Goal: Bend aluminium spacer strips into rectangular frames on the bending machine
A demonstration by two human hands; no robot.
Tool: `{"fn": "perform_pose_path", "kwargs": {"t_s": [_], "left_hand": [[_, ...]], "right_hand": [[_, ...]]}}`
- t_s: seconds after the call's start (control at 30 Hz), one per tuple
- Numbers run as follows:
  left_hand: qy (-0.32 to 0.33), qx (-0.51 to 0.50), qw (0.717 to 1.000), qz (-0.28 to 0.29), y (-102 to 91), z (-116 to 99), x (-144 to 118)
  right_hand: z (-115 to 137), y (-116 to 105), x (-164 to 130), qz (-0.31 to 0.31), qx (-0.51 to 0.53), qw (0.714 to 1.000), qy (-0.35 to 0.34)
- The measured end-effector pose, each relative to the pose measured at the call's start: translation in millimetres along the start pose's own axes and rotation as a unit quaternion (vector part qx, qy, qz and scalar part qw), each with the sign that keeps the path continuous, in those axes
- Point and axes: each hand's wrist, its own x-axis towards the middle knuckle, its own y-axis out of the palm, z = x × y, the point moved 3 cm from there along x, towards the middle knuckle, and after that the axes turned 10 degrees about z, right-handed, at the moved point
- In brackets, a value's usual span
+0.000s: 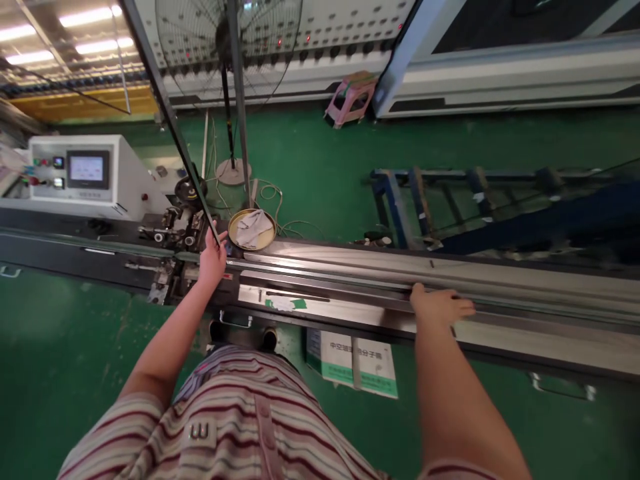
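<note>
My left hand is closed around the lower end of a long thin dark bar, which slants up and away to the upper left. Just left of that hand is a clamp-like mechanism with knobs on the machine bed. My right hand rests on the long metal rail of the bed, thumb to the left and fingers stretched to the right. Whether anything lies under its palm is hidden. Beside my left hand sits a round tray with a grey cloth in it.
A white control box with a screen stands at the left end. Behind the bed are a stand fan, a pink stool and a blue metal frame. Cables cross the green floor. A white-and-green carton lies below the bed.
</note>
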Motion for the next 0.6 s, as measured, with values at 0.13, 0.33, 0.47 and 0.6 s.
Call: {"fn": "perform_pose_path", "kwargs": {"t_s": [0.13, 0.33, 0.47, 0.6], "left_hand": [[0.001, 0.02, 1.0, -0.017, -65.4, 29.4, 4.7], [-0.017, 0.008, 0.999, -0.046, -162.7, 76.2, 12.0], [-0.017, 0.054, 0.996, -0.065, -222.9, 103.5, 16.2], [-0.018, 0.09, 0.993, -0.078, -283.1, 126.4, 22.1]], "right_hand": [[39.1, 26.4, -60.8, -0.041, 0.021, 0.998, -0.05], [97.1, 64.6, -133.7, -0.046, -0.033, 0.992, -0.115], [136.9, 88.8, -184.8, -0.068, -0.068, 0.985, -0.14], [169.7, 105.8, -230.1, -0.067, -0.086, 0.979, -0.173]]}}
